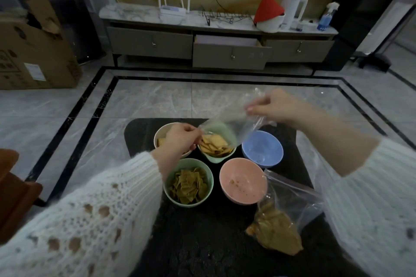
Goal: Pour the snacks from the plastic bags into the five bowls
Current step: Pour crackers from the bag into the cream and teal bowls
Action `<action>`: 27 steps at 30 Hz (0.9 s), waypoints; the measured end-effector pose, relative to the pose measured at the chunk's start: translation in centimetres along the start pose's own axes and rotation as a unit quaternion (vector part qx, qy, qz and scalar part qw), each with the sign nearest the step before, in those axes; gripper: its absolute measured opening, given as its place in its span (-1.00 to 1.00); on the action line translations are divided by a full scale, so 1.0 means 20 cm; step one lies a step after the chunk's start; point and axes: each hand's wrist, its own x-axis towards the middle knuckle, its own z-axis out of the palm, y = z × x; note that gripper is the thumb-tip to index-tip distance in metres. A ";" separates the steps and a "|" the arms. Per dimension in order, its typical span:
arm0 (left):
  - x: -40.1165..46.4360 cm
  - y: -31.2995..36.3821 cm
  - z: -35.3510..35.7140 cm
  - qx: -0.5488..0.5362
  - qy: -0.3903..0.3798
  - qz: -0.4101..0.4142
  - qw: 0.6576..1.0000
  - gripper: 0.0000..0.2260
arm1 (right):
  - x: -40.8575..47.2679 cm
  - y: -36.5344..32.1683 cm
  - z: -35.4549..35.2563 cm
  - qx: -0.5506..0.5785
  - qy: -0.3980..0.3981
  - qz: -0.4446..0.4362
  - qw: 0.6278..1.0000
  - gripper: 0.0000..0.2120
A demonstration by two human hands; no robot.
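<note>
Currently: left hand [182, 136] pinches mouth edge of clear plastic bag [227, 120]; right hand [273, 105] pinches its raised far end at 1 o'clock. Bag slants over mint bowl [227, 136] holding square crackers [213, 144]. Blue bowl [262, 149], pink bowl [243, 181] nearly bare. Second bag [279, 227] lies at 5 o'clock on dark table [202, 243].

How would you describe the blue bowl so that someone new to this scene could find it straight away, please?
Start at the dark mat on the marble floor, where five bowls sit in a cluster. The blue bowl is the one at the far right of that cluster, just beyond the pink bowl and below the right hand. It is the only blue one, and holds only crumbs.
</note>
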 end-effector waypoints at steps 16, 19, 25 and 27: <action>-0.08 0.20 -0.10 0.036 -0.001 0.162 0.986 -0.86 | -0.04 -0.08 0.00 0.076 0.098 -0.038 0.992 -0.85; -0.05 0.07 -0.18 0.229 -0.030 0.148 0.962 -0.85 | -0.03 0.00 0.14 0.033 0.047 -0.003 0.998 -0.83; -0.04 -0.10 -0.32 0.416 -0.020 0.190 0.889 -0.85 | -0.03 0.08 0.19 0.204 0.111 0.026 0.972 -0.88; -0.02 -0.15 -0.32 0.407 -0.010 0.191 0.893 -0.83 | -0.03 0.09 0.20 0.233 0.115 0.035 0.965 -0.88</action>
